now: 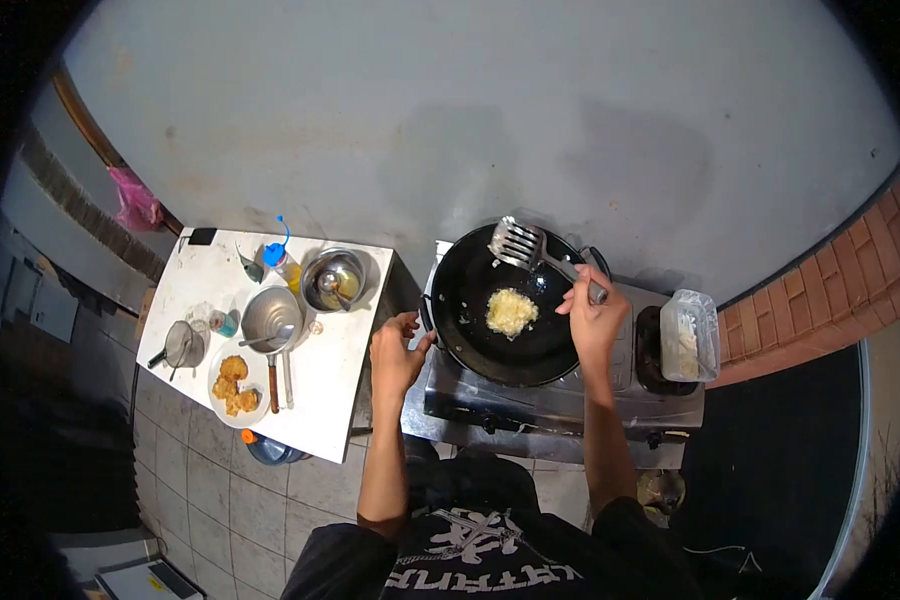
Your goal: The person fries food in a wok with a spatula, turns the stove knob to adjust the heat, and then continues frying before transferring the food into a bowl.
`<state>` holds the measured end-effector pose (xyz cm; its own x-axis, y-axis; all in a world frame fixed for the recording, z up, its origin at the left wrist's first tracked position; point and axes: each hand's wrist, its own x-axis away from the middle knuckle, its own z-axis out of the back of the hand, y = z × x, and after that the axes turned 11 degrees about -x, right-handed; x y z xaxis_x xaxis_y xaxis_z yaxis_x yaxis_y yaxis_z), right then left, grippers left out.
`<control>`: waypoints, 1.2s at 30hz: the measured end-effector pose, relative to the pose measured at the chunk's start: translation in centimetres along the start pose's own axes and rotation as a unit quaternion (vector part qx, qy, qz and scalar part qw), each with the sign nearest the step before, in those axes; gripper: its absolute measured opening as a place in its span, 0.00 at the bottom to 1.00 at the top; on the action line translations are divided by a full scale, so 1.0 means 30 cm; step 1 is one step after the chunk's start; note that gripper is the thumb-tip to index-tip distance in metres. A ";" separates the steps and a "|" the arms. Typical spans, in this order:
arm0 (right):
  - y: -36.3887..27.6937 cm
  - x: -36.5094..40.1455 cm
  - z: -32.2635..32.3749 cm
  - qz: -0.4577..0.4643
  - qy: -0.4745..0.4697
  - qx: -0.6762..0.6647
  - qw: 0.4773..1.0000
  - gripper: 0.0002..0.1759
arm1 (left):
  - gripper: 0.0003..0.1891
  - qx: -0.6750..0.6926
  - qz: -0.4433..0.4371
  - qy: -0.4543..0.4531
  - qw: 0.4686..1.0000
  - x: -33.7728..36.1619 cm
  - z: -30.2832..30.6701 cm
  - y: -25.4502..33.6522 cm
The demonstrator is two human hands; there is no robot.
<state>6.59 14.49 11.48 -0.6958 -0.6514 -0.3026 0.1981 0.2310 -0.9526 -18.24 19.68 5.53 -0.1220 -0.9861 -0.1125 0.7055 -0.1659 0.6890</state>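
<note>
A black wok [465, 352] sits on the stove, with a pale yellow, lumpy piece of frying food [511, 313] in its middle. My right hand [595, 312] grips the handle of a slotted turner [518, 243]. The turner's head is raised over the far side of the wok, with bits of pale batter stuck to its tip. At the wok's left side, my left hand [400, 350] has its fingers curled at the small loop handle [427, 312]. Part of that handle is hidden by the fingers.
On the left, a white table [320, 400] bears a plate of fried pieces [232, 388], a saucepan [272, 318], a steel bowl [332, 278], a strainer [182, 344] and an oil bottle [288, 270]. A clear plastic container [692, 335] stands at the stove's [560, 400] right end. A grey wall rises behind.
</note>
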 end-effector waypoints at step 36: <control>0.052 0.080 -0.173 0.035 0.030 -0.073 0.996 0.12 | 0.19 -0.002 -0.019 0.029 0.999 0.047 0.020 0.000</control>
<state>1.64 17.02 9.44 -0.7249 -0.5865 -0.3613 0.1481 0.3795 -0.9133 -18.84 18.29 5.81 -0.1074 -0.9778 -0.1799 0.7043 -0.2025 0.6804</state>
